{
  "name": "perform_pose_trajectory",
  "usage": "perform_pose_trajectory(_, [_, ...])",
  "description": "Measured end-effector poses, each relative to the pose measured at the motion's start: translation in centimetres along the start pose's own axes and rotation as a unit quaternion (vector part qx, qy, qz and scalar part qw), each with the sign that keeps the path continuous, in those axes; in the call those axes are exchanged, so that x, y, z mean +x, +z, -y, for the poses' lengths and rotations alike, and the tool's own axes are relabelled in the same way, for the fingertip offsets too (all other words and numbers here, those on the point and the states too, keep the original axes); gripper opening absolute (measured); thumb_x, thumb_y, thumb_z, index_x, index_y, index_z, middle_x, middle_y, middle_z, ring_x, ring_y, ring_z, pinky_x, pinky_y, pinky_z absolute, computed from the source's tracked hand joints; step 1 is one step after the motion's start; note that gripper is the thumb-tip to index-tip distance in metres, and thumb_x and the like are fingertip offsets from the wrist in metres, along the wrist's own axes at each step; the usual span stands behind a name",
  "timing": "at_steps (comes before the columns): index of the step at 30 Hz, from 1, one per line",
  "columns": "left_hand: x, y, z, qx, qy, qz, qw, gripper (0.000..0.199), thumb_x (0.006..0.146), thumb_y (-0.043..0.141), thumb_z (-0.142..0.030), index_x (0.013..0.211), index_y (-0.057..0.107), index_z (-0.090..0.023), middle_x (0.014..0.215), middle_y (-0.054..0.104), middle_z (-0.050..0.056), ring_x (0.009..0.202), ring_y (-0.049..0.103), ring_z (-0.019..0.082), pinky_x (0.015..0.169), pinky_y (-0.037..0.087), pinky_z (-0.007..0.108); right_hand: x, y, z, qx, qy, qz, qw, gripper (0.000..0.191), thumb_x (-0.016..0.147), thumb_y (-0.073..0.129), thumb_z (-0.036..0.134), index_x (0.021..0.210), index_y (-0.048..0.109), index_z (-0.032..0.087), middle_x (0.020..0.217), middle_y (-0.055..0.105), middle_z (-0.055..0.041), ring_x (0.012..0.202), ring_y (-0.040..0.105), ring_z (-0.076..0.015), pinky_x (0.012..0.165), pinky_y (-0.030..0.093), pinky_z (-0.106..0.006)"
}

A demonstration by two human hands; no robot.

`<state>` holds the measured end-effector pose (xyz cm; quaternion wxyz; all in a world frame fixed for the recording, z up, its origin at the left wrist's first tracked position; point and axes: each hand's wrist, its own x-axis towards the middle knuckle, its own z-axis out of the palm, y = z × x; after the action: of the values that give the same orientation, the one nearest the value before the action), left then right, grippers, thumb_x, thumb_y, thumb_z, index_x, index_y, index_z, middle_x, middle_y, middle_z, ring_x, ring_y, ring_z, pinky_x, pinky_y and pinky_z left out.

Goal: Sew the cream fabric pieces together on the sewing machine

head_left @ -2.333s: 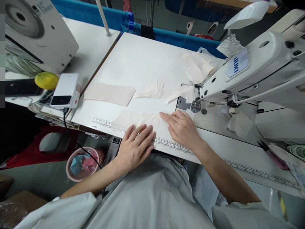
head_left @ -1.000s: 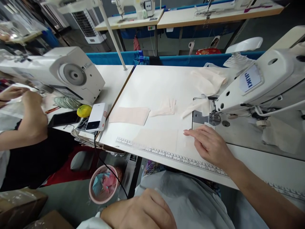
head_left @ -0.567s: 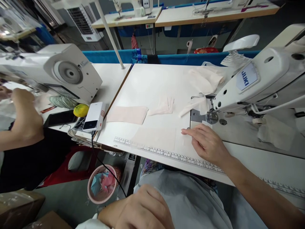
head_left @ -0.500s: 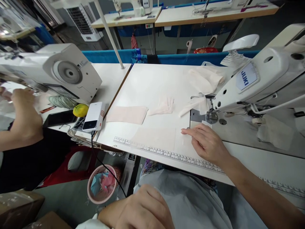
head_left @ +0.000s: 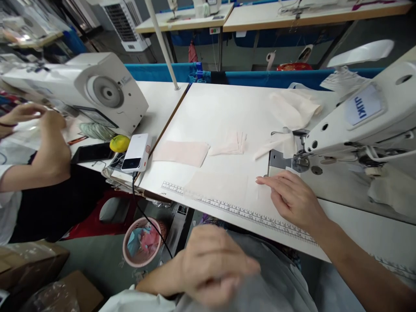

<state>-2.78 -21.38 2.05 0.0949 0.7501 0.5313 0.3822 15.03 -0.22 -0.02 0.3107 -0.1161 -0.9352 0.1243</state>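
My right hand (head_left: pixel 294 199) rests on the white tabletop in front of the sewing machine (head_left: pixel 360 112), fingers stretched to the left and nothing seen in them. Left of its fingertips lies a thin, sheer pale fabric piece (head_left: pixel 216 185) beside the printed ruler (head_left: pixel 247 213). Blurred by motion, my left hand (head_left: pixel 216 264) hangs over my lap, below the table edge; its fingers look bent, but their grip is unclear. Pale pink fabric (head_left: pixel 276 145) sits at the machine's needle area. Farther left are small layered pink pieces (head_left: pixel 230 145) and a flat pink piece (head_left: pixel 180 152).
A crumpled pale cloth (head_left: pixel 294 108) lies behind the needle area. To the left are a white power bank (head_left: pixel 136 151) with a cable, a yellow fruit-like object (head_left: pixel 119 143), a phone (head_left: pixel 92 152) and another machine (head_left: pixel 81 91). A co-worker's arm (head_left: pixel 52 151) and a pink basket (head_left: pixel 143 260) are there too.
My left hand has risen and moved right over my lap. The view has shifted slightly; my right hand keeps its place on the table.
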Motion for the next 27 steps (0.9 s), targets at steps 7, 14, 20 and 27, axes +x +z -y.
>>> perform_pose_trajectory(7, [-0.7, -2.1, 3.9, 0.184, -0.188, -0.213, 0.941, 0.019, 0.092, 0.057, -0.014, 0.107, 0.067, -0.02, 0.09, 0.067, 0.005, 0.084, 0.059, 0.018, 0.075, 0.049, 0.034, 0.4, 0.2, 0.4, -0.006, -0.027, 0.02, 0.999, 0.05, 0.087, 0.051, 0.003, 0.132, 0.057, 0.023, 0.103, 0.073, -0.0059, 0.09, 0.061, -0.024, 0.079, 0.051, -0.04])
perform_pose_trajectory(14, [-4.3, -1.5, 5.0, 0.229, -0.178, -0.157, 0.944, 0.04, 0.091, 0.057, -0.011, 0.13, 0.056, -0.021, 0.123, 0.067, 0.009, 0.118, 0.057, 0.025, 0.1, 0.047, 0.045, 4.2, 1.9, 4.3, -0.027, -0.088, 0.145, 0.985, 0.046, 0.091, 0.047, 0.005, 0.138, 0.05, 0.011, 0.128, 0.067, -0.0096, 0.122, 0.053, -0.0272, 0.098, 0.043, -0.044])
perform_pose_trajectory(20, [-5.5, -0.9, 4.9, 0.263, -0.181, -0.084, 0.944, 0.049, 0.094, 0.055, -0.016, 0.142, 0.046, -0.02, 0.14, 0.059, 0.008, 0.139, 0.043, 0.029, 0.119, 0.022, 0.057, 7.8, 5.8, 6.2, -0.007, -0.111, 0.175, 0.978, 0.047, 0.092, 0.042, 0.008, 0.14, 0.048, 0.01, 0.141, 0.058, -0.0104, 0.134, 0.043, -0.0296, 0.111, 0.034, -0.051])
perform_pose_trajectory(27, [-5.6, -1.1, 5.1, 0.258, -0.199, -0.086, 0.941, 0.051, 0.094, 0.056, -0.02, 0.144, 0.045, -0.022, 0.14, 0.06, 0.005, 0.139, 0.044, 0.029, 0.121, 0.016, 0.057, 8.3, 7.9, 6.2, -0.054, -0.079, 0.199, 0.975, 0.049, 0.094, 0.041, 0.011, 0.143, 0.044, 0.007, 0.137, 0.061, -0.0103, 0.135, 0.043, -0.0293, 0.114, 0.029, -0.053])
